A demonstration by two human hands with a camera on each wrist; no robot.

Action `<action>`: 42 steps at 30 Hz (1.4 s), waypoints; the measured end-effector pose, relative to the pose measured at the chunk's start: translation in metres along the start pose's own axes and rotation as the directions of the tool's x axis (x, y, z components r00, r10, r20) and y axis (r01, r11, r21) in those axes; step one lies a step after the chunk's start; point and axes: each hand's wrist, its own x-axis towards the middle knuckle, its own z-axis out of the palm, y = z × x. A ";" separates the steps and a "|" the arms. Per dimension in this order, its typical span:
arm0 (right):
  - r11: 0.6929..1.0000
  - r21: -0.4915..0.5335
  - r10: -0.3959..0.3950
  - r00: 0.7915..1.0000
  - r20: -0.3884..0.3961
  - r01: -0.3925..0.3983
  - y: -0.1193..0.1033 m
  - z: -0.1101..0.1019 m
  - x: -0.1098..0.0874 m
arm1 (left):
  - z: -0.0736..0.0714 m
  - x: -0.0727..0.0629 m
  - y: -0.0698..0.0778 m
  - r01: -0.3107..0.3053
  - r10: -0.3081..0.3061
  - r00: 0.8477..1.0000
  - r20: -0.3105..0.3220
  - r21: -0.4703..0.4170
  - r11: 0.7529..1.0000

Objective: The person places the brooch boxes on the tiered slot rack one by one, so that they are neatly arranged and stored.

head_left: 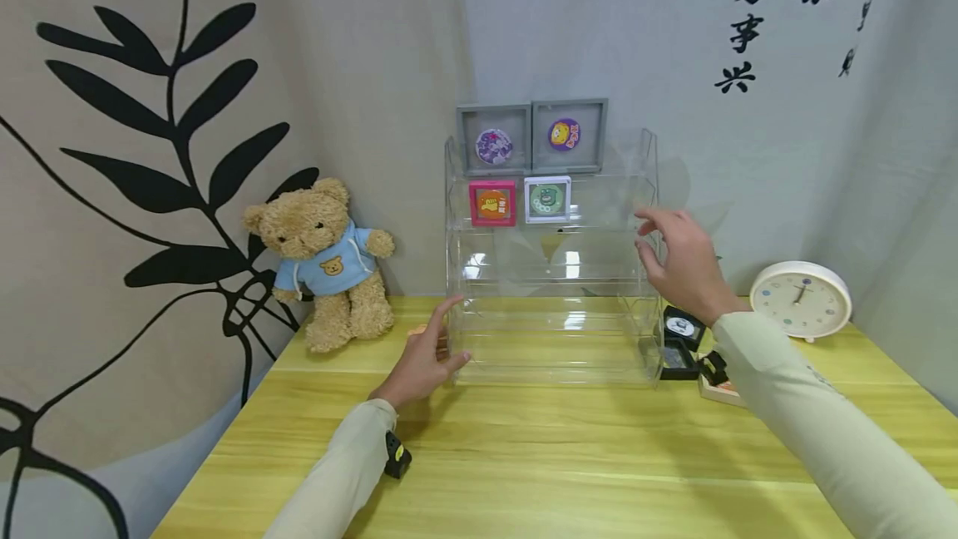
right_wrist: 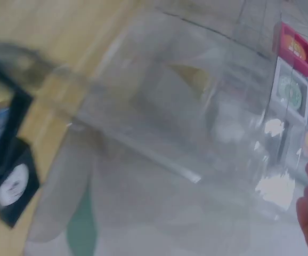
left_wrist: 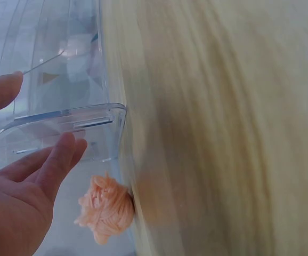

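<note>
A clear stepped acrylic display rack (head_left: 554,348) stands on the wooden table. My left hand (head_left: 419,363) is at its lower left side. In the left wrist view the left thumb (left_wrist: 3,92) and fingers (left_wrist: 58,162) lie on either side of the clear side panel, spread apart; contact is hard to tell. My right hand (head_left: 684,260) is by the rack's upper right side, fingers loosely bent, holding nothing. Two grey square frames with round badges, purple (head_left: 494,145) and yellow-purple (head_left: 565,135), stand on the top tier. Below them sit a pink frame (head_left: 492,204) and a white frame (head_left: 548,200).
A teddy bear (head_left: 325,264) in a blue hoodie sits left of the rack. Right of it are black frames (head_left: 683,329), a pale frame (head_left: 722,392) partly behind the right sleeve, and a white clock (head_left: 801,300). A peach-coloured fluffy ball (left_wrist: 106,209) lies beside the rack's left side.
</note>
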 end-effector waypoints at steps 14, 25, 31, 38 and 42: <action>0.979 -0.106 0.197 0.939 0.282 -0.173 0.057 -0.039 -0.075 | 0.000 0.000 -0.001 -0.004 0.004 1.000 0.000 0.004 1.000; 0.944 -0.199 0.322 0.597 0.735 -0.264 0.099 -0.041 -0.110 | -0.001 0.001 -0.003 -0.001 0.001 1.000 0.001 -0.016 1.000; 0.942 -0.177 0.312 0.547 0.777 -0.286 0.107 -0.040 -0.114 | -0.002 0.000 -0.002 0.002 -0.002 1.000 -0.019 -0.003 1.000; 0.936 -0.180 0.323 0.528 0.786 -0.304 0.113 -0.038 -0.122 | 0.000 0.001 -0.003 -0.003 0.003 1.000 -0.013 -0.016 1.000; 0.919 -0.220 0.365 0.498 0.787 -0.327 0.120 -0.038 -0.128 | 0.001 0.001 -0.002 0.014 -0.014 1.000 -0.006 -0.012 1.000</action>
